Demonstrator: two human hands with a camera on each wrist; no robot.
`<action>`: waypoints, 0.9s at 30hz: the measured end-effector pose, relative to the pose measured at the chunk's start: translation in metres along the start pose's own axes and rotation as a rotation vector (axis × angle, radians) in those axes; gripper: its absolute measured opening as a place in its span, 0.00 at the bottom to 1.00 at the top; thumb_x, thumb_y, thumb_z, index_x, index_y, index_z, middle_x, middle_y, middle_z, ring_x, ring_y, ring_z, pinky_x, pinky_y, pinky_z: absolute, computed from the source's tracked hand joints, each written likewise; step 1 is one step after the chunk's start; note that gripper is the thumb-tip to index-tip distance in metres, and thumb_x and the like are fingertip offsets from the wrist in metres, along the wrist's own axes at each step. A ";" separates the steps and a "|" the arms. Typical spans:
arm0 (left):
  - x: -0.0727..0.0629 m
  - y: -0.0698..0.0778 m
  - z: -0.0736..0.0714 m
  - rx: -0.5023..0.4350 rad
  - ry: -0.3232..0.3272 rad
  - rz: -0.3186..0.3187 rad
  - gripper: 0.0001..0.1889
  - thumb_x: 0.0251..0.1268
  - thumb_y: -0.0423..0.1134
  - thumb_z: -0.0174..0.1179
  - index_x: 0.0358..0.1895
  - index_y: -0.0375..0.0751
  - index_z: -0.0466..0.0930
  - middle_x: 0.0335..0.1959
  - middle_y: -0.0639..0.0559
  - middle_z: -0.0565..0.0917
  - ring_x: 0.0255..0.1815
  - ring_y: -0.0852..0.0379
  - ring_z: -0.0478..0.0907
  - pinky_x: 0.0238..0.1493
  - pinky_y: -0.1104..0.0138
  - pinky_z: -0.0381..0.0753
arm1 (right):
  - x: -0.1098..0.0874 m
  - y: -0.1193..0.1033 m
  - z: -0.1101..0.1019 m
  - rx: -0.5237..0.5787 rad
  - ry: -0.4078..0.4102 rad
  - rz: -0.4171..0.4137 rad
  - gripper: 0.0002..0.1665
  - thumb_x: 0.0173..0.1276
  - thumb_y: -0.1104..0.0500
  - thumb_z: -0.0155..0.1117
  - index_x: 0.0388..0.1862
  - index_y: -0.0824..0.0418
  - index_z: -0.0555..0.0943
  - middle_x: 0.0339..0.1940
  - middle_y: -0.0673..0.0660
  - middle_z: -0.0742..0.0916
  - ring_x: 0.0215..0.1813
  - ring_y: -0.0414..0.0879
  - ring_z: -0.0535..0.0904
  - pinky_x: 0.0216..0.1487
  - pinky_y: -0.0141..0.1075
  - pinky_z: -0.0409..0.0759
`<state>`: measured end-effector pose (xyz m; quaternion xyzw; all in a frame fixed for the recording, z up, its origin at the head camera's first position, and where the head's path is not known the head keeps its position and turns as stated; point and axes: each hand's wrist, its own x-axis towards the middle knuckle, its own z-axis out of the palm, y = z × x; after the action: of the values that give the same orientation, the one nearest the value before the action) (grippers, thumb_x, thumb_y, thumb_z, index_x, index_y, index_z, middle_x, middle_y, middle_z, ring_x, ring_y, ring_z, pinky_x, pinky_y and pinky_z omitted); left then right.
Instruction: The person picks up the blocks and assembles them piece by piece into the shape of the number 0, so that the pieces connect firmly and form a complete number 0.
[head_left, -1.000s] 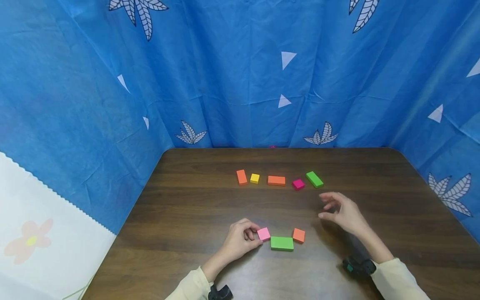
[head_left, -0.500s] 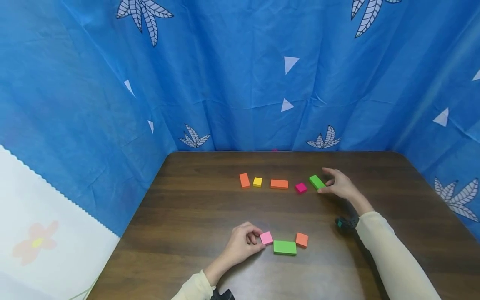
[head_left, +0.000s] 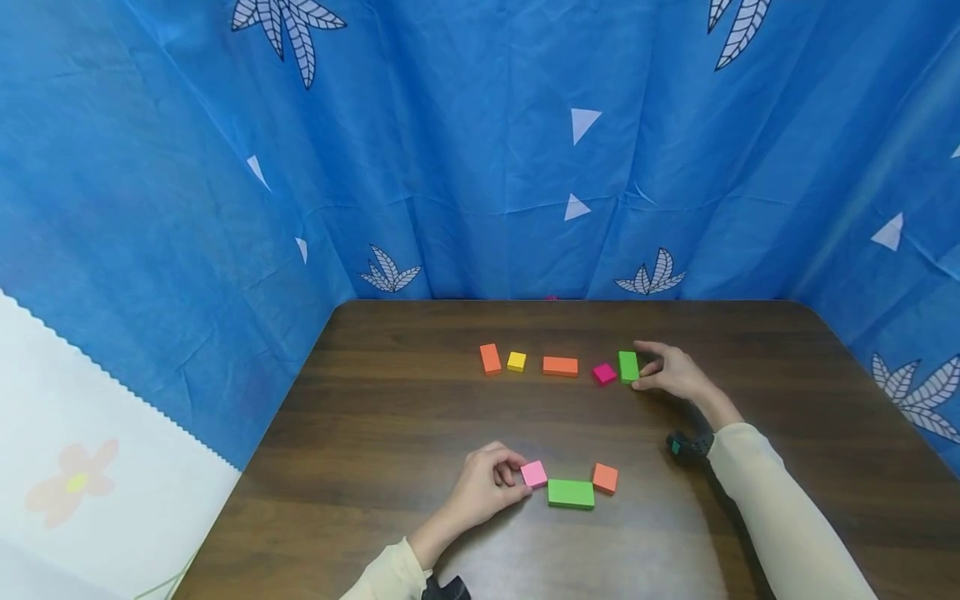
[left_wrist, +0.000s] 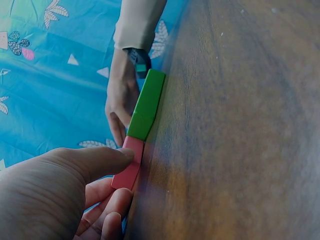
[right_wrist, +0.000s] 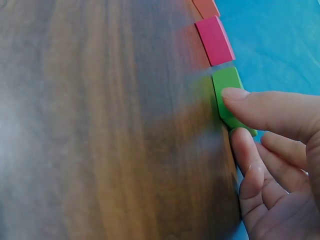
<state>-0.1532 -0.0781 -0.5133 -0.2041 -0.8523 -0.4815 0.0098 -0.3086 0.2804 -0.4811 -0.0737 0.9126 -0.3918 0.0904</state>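
My left hand (head_left: 483, 490) pinches a light pink block (head_left: 534, 474) between thumb and fingers; the left wrist view shows the thumb on the pink block (left_wrist: 128, 167). That block meets the left end of a long green block (head_left: 571, 494), and a small orange block (head_left: 606, 478) sits at its right end. Farther back, my right hand (head_left: 675, 372) grips a smaller green block (head_left: 628, 367), thumb on its near side. In the right wrist view this green block (right_wrist: 229, 97) lies on the table, a narrow gap from a magenta block (right_wrist: 215, 41).
Along the back of the brown wooden table (head_left: 420, 417) lie an orange block (head_left: 490, 359), a yellow block (head_left: 517, 362), a longer orange block (head_left: 560, 367) and the magenta block. Behind the table hangs a blue curtain (head_left: 465, 150).
My right hand has reached away from me to the back row and taken hold of the smaller green block, which has turned more upright and shifted left. The left hand stays on the pink block.
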 end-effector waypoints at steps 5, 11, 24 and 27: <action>0.000 0.000 0.000 0.002 0.001 0.000 0.12 0.45 0.29 0.75 0.35 0.38 0.85 0.29 0.54 0.81 0.24 0.71 0.72 0.26 0.77 0.75 | -0.003 -0.003 0.002 0.019 -0.005 0.005 0.44 0.59 0.59 0.72 0.72 0.66 0.65 0.44 0.64 0.83 0.42 0.51 0.78 0.43 0.34 0.78; 0.000 0.000 -0.001 -0.003 0.000 0.000 0.12 0.45 0.29 0.75 0.36 0.37 0.85 0.30 0.54 0.81 0.24 0.71 0.72 0.26 0.77 0.76 | -0.005 -0.004 0.005 0.021 0.028 -0.004 0.42 0.60 0.58 0.72 0.71 0.65 0.67 0.47 0.66 0.82 0.44 0.53 0.78 0.43 0.36 0.79; -0.001 0.002 -0.001 -0.004 0.000 0.002 0.12 0.45 0.29 0.75 0.36 0.37 0.85 0.30 0.52 0.81 0.24 0.70 0.73 0.26 0.77 0.76 | -0.017 0.006 0.012 0.152 0.138 0.000 0.44 0.62 0.53 0.71 0.73 0.63 0.64 0.64 0.70 0.75 0.59 0.62 0.77 0.59 0.52 0.77; -0.001 0.002 -0.001 -0.003 0.002 0.000 0.12 0.45 0.29 0.75 0.36 0.37 0.85 0.30 0.52 0.81 0.24 0.70 0.73 0.26 0.77 0.76 | -0.024 0.005 0.013 0.153 0.145 -0.013 0.44 0.62 0.52 0.72 0.73 0.62 0.64 0.62 0.70 0.77 0.58 0.62 0.77 0.55 0.47 0.80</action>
<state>-0.1521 -0.0780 -0.5117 -0.2036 -0.8516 -0.4829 0.0105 -0.2828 0.2792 -0.4909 -0.0442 0.8837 -0.4652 0.0267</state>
